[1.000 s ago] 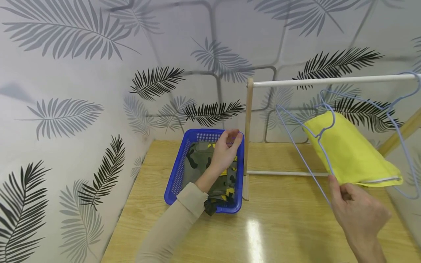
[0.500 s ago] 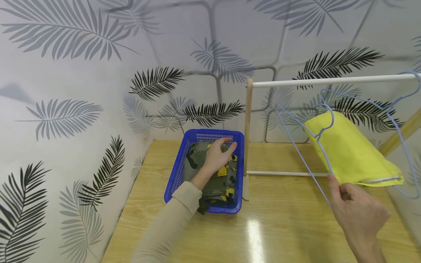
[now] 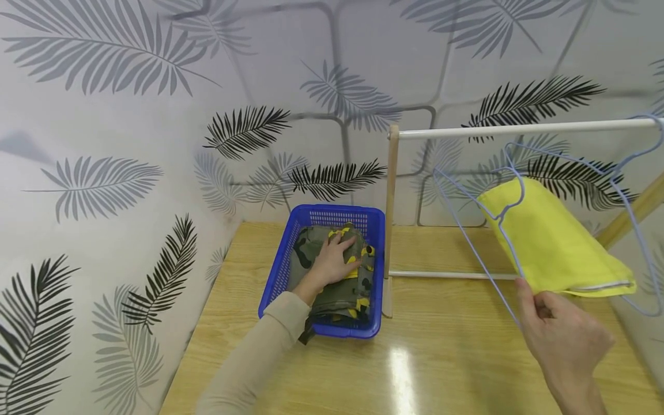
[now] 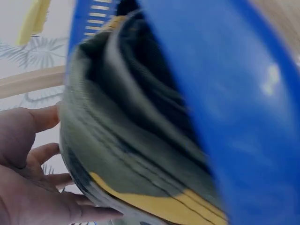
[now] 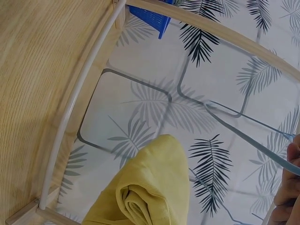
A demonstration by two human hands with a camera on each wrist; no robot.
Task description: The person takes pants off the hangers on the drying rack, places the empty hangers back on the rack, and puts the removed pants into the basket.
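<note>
My left hand (image 3: pixel 329 265) lies with spread fingers on folded grey-green camouflage clothes (image 3: pixel 332 297) in a blue plastic basket (image 3: pixel 269 282). The left wrist view shows the fingers beside the folded fabric (image 4: pixel 108 145), yellow patches along its edge. At the right, my right hand (image 3: pixel 565 337) pinches one end of a light blue hanger (image 3: pixel 469 230) between thumb and fingers. A folded yellow cloth (image 3: pixel 555 242) hangs just behind that hanger; its rolled end (image 5: pixel 145 187) shows in the right wrist view.
A rack with a white rail (image 3: pixel 519 128), wooden post (image 3: pixel 392 213) and low white bar (image 3: pixel 451 275) stands right of the basket. Another blue hanger (image 3: pixel 630 202) hooks over the rail. Behind the wooden table (image 3: pixel 441 357) rises a leaf-patterned wall (image 3: pixel 270 75).
My left hand has moved left and down from the basket's right rim onto the clothes, its fingers now spread. The right hand and hanger have hardly moved.
</note>
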